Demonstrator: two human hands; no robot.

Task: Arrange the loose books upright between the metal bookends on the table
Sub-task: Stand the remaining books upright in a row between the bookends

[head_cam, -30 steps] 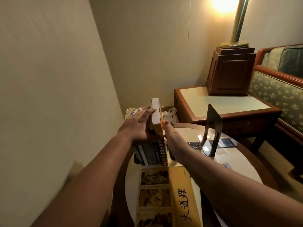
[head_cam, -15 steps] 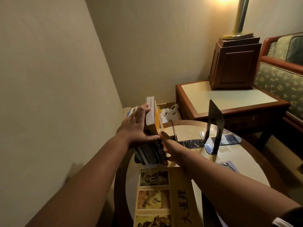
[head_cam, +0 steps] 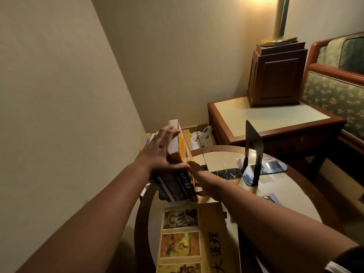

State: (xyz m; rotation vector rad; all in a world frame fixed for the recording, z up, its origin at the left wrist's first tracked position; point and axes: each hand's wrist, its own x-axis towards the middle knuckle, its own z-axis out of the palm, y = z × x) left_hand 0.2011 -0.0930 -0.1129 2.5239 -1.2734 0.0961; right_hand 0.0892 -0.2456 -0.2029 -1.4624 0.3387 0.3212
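Dim warm light from lamp (head_cam: 279, 18) top right; wide-angle bending at edges.

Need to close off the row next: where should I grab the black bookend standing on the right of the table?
I'd pinch the black bookend by the top edge of its upright plate, coming from above. The plate is thin and stands free, while its foot lies flat on the table, leaving no purchase there.
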